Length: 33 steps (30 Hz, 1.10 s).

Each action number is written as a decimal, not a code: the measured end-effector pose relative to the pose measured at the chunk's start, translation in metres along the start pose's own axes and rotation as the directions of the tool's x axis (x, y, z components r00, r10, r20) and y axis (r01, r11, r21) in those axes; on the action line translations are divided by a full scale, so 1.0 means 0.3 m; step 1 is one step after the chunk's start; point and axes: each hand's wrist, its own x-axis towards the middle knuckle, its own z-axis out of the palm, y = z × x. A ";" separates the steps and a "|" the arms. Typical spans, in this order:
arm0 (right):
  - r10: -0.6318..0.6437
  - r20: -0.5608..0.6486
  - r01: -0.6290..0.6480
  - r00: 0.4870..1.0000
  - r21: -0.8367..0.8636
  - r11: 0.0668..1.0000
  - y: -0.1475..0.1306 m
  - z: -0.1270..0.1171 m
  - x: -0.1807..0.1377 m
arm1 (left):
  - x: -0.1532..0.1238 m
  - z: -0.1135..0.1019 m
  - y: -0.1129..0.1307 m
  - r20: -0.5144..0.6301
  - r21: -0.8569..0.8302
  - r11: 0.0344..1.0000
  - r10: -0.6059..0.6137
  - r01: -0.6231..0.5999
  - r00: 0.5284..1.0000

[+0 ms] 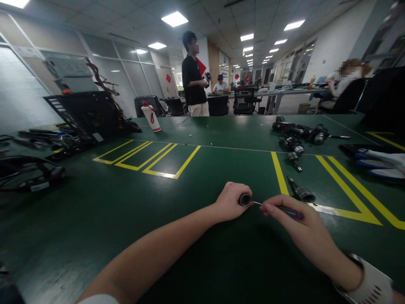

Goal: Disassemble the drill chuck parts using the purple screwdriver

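Note:
My left hand [230, 202] is closed in a fist around a small black cylindrical part [244, 199], whose round end faces right. A thin screwdriver [286, 210] with a dark blue handle is pinched in my right hand [299, 228], and its metal tip touches the end of the cylinder. Both hands rest low over the green table [133, 211]. A similar black cylindrical part [302, 192] lies just beyond my right hand, beside a yellow line.
More black cylindrical parts [297, 137] lie at the far right. A white bottle [151, 117] stands at the back, by a black open case [84, 114] with cables. Headset-like gear [34, 175] lies at left. A person [193, 76] stands behind the table; others sit further back.

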 end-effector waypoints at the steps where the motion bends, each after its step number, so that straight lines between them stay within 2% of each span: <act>1: 0.057 -0.009 -0.056 0.998 0.072 0.996 0.004 -0.002 0.004 | -0.001 0.000 -0.002 -0.007 -0.020 1.000 -0.002 0.002 1.000; 3: 0.150 -0.023 -0.140 0.988 0.236 0.962 0.009 -0.004 0.011 | -0.001 -0.001 -0.004 -0.018 -0.054 0.999 0.000 -0.001 1.000; 6: 0.237 -0.035 -0.195 0.971 0.459 0.867 0.007 0.001 0.019 | -0.001 -0.003 -0.004 -0.030 -0.096 0.995 0.013 -0.016 0.999; 10: 0.291 -0.001 -0.231 0.957 0.605 0.762 0.013 0.005 0.023 | 0.002 -0.008 -0.001 -0.005 -0.125 0.992 -0.001 0.001 1.000; 13: 0.253 -0.033 -0.196 0.967 0.539 0.819 0.024 0.005 0.018 | 0.004 -0.007 -0.002 -0.010 -0.134 0.991 -0.017 0.016 1.000; 16: 0.124 -0.065 -0.102 0.990 0.275 0.956 0.022 0.004 0.009 | 0.005 -0.002 -0.007 -0.029 -0.138 0.990 -0.003 -0.001 1.000; 18: 0.038 -0.043 -0.033 0.998 0.110 0.993 0.015 0.003 0.004 | 0.004 0.001 -0.008 -0.035 -0.125 0.992 0.009 -0.013 0.999; 20: 0.006 -0.014 -0.005 1.000 0.048 0.999 0.010 0.000 0.003 | 0.003 0.000 -0.006 -0.028 -0.097 0.995 0.014 -0.017 1.000; 22: 0.035 0.006 -0.035 0.999 0.089 0.995 0.010 -0.004 0.005 | 0.002 -0.004 0.000 -0.003 -0.081 0.997 0.016 -0.016 1.000; 24: 0.102 0.005 -0.101 0.995 0.207 0.973 0.013 -0.007 0.010 | 0.001 -0.009 0.006 0.019 -0.086 0.996 0.013 -0.012 1.000; 29: 0.233 -0.012 -0.191 0.972 0.533 0.824 0.018 0.001 0.023 | 0.004 -0.009 0.004 0.002 -0.139 0.990 -0.002 0.002 1.000; 33: 0.251 0.003 -0.202 0.968 0.603 0.772 0.024 0.014 0.020 | 0.007 -0.004 -0.003 -0.016 -0.231 0.973 -0.020 0.016 1.000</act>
